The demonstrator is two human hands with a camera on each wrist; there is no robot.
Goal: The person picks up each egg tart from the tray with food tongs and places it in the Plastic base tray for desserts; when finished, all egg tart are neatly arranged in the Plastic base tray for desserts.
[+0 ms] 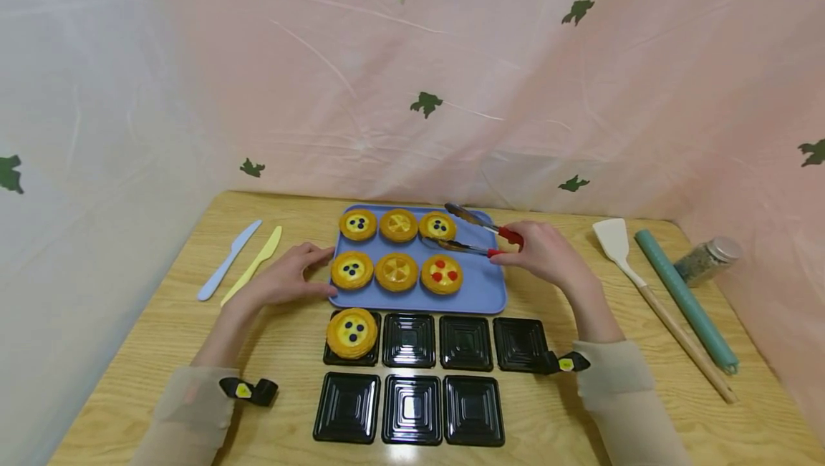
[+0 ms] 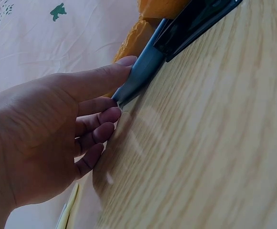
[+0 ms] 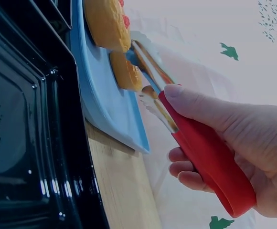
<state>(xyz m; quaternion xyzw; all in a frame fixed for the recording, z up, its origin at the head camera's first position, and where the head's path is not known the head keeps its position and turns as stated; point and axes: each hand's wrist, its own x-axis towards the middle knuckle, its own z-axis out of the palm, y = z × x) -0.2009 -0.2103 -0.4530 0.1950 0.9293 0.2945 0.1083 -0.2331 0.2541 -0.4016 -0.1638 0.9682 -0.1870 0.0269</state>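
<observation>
A blue tray (image 1: pixel 480 288) holds several yellow tarts (image 1: pixel 397 271) in two rows. My right hand (image 1: pixel 543 251) grips red-handled metal tongs (image 1: pixel 480 235) over the tray's right side, their arms spread beside a blueberry tart (image 1: pixel 438 225); the red handle (image 3: pixel 210 162) shows in the right wrist view. My left hand (image 1: pixel 286 276) rests on the table with straight fingers (image 2: pixel 100 81) touching the tray's left edge (image 2: pixel 145 71). Below the tray lie several black square trays (image 1: pixel 409 341); the top-left one holds a blueberry tart (image 1: pixel 351 332).
A blue plastic knife (image 1: pixel 228 260) and a yellow plastic knife (image 1: pixel 253 265) lie left of the tray. At right lie a white spatula with a wooden handle (image 1: pixel 651 298), a teal roll (image 1: pixel 684 299) and a small jar (image 1: pixel 707 260). Pink cloth walls surround the wooden table (image 1: pixel 161 323).
</observation>
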